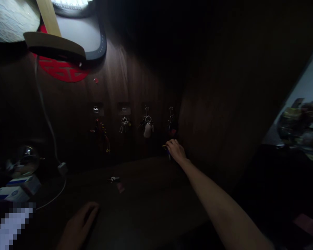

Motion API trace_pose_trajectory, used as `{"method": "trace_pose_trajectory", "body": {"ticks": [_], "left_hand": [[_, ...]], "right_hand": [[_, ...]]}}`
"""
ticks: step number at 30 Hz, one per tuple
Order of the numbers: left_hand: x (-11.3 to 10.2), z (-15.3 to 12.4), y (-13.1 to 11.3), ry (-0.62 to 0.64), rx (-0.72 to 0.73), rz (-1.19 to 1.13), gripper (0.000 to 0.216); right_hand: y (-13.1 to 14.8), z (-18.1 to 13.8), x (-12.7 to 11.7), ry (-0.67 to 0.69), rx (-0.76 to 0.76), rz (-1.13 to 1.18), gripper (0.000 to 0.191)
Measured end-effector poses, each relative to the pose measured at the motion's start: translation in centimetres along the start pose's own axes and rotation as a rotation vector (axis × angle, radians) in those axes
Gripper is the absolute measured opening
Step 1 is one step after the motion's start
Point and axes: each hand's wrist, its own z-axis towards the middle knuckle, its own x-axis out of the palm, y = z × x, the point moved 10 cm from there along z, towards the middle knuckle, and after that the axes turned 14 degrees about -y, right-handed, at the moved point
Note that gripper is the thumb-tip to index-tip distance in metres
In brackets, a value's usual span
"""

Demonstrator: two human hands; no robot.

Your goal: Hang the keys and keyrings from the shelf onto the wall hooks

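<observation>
My right hand (pixel 175 150) reaches out to the dark wooden back wall, just below the rightmost of several small hooks (pixel 171 110). Its fingers are curled round a small bunch of keys or a keyring (pixel 166 148) with a yellow and bluish bit showing. My left hand (pixel 79 222) lies flat on the dark shelf (pixel 151 194) near me, fingers stretched out and holding nothing. Other key bunches hang on the hooks: one with red cord (pixel 101 133), one silver (pixel 124 125), one with a white fob (pixel 147 127). A loose key (pixel 114 179) lies on the shelf.
A mirror with a dark rim (pixel 94 34), a wooden piece (pixel 54 43) and a red paper cut-out (pixel 62 71) hang at the upper left. Small boxes (pixel 18 187), a shiny round object (pixel 23 161) and a white cable (pixel 50 135) sit at left. A dark side panel (pixel 224 121) rises on the right.
</observation>
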Motion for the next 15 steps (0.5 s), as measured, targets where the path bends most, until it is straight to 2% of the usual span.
{"method": "trace_pose_trajectory", "body": {"ticks": [3, 7, 11, 15], "left_hand": [[-0.3, -0.1, -0.4, -0.021, 0.004, -0.022, 0.026], [-0.4, -0.2, -0.4, -0.020, 0.008, -0.032, 0.026], [-0.3, -0.1, -0.7, -0.026, 0.039, -0.045, 0.026], [-0.7, -0.1, -0.9, -0.059, 0.067, -0.058, 0.026]], "right_hand": [[1.9, -2.1, 0.9, 0.040, 0.009, 0.060, 0.016], [6.5, -4.5, 1.1, 0.098, -0.031, 0.207, 0.014], [10.8, -6.1, -0.1, 0.116, -0.001, 0.376, 0.013], [14.7, -7.3, -2.6, 0.075, 0.013, 0.549, 0.013]]}}
